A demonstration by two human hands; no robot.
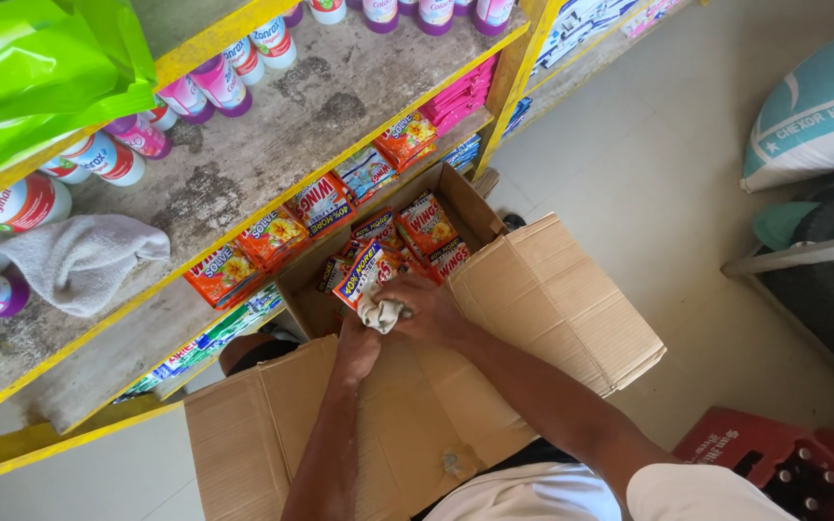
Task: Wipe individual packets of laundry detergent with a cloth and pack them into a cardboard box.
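An open cardboard box (pixel 552 289) sits below me with several red and orange detergent sachets (pixel 427 227) inside. My right hand (pixel 431 309) is closed on a small white cloth (pixel 380 314) at the box opening. Beside it, my left hand (pixel 357 349) touches the cloth and a red and white sachet (pixel 364 273), which it seems to hold. Both forearms reach forward over the box flaps.
A yellow-edged shelf (pixel 272 125) on the left carries bottles (pixel 214 87), a grey towel (pixel 79 260) and a row of sachets (pixel 282 232) along a lower level. A green bag (pixel 31 68) hangs top left. A red bottle crate (pixel 774 463) and a pale sack (pixel 818 106) stand at right.
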